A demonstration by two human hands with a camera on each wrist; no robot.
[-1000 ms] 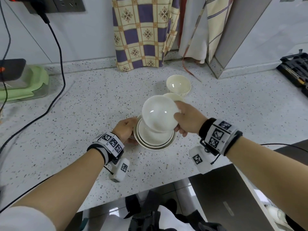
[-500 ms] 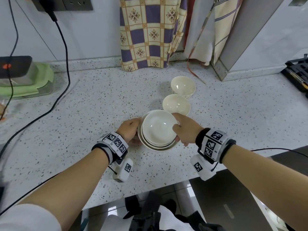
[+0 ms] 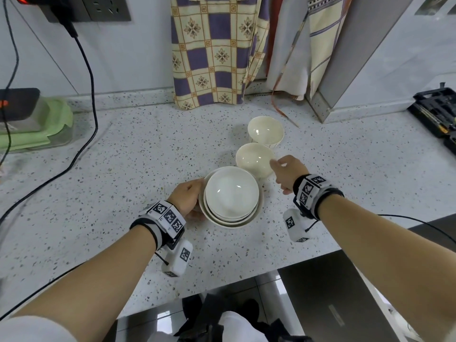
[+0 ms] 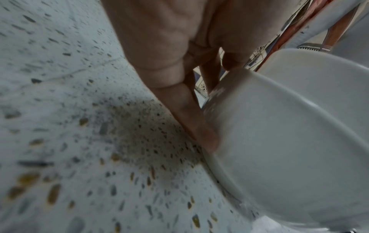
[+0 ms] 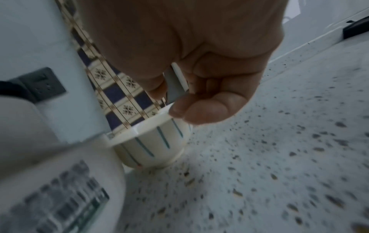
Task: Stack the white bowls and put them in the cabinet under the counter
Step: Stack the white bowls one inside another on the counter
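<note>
A stack of three white bowls (image 3: 232,193) stands on the speckled counter (image 3: 123,183) near its front edge. My left hand (image 3: 190,196) grips the stack's left rim; in the left wrist view its fingers (image 4: 179,97) lie along the lowest bowl's wall (image 4: 289,134), thumb on the rim. Behind the stack sit two smaller cream bowls, a nearer one (image 3: 255,159) and a farther striped one (image 3: 266,130) (image 5: 151,145). My right hand (image 3: 276,166) (image 5: 169,97) hovers at the nearer bowl's right rim, fingers half curled, nothing in it.
A black cable (image 3: 91,77) trails across the left counter by a green-lidded container (image 3: 37,129). A checked cloth (image 3: 212,50) hangs at the back wall. A black tool case (image 3: 436,114) lies far right. A dark cabinet door (image 3: 333,304) shows below the counter edge.
My right hand set the white bowl down into the stack, let go, and moved back and right to the nearer small bowl. The left hand stayed on the stack's rim.
</note>
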